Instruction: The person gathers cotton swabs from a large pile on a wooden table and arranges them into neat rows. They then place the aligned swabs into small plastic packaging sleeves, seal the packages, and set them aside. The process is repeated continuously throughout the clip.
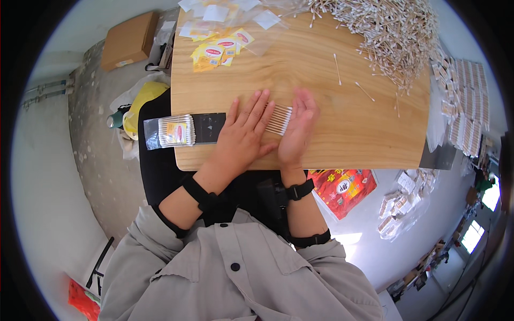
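Observation:
A row of cotton swabs lies side by side on the wooden table between my two hands. My left hand rests flat, palm down, over the row's left part, its fingers stretched and slightly spread. At the row's right end my right hand stands on its edge, fingers extended and a little blurred, against the swab tips. Left of my left hand, a dark flat strip runs to the table's edge. On it lies a clear bag of cotton swabs with a yellow-and-red label card inside.
A large heap of loose cotton swabs covers the far right corner; a few single swabs lie apart from it. Yellow label cards and clear bags sit far left. Packed swabs are stacked beyond the right edge.

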`<state>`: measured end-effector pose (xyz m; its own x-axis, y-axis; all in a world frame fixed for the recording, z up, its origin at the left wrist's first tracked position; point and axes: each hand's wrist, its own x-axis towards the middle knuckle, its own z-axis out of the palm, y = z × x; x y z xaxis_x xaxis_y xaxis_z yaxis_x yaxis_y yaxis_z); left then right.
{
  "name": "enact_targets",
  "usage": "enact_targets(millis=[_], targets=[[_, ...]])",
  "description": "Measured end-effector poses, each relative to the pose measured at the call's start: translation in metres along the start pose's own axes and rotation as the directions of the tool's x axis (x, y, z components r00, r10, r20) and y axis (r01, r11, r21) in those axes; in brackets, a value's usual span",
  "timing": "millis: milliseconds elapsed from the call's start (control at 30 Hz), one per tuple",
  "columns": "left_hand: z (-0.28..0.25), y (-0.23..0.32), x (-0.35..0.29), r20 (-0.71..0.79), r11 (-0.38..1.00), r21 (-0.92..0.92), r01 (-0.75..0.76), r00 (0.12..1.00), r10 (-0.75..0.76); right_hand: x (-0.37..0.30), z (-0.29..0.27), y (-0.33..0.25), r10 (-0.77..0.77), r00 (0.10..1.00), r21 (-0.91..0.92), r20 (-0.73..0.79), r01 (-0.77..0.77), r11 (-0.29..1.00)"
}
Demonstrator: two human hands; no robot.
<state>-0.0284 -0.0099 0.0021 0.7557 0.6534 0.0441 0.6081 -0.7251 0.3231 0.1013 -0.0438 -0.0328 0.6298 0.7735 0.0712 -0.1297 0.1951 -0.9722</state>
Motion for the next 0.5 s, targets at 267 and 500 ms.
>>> enact_targets(millis=[267, 500], targets=[[-0.016, -0.011, -0.045, 0.027, 0.978, 0.071, 0.197, 0.980, -0.199, -0.031, 0.052, -0.009, 0.041, 0.991, -0.123, 0.128, -0.025, 0.992], [-0.029, -0.031, -0.072, 0.027, 0.944, 0.184, 0.273, 0.959, -0.282, -0.046, 0.076, -0.001, -0.004, 0.951, -0.311, 0.310, 0.105, 0.944]])
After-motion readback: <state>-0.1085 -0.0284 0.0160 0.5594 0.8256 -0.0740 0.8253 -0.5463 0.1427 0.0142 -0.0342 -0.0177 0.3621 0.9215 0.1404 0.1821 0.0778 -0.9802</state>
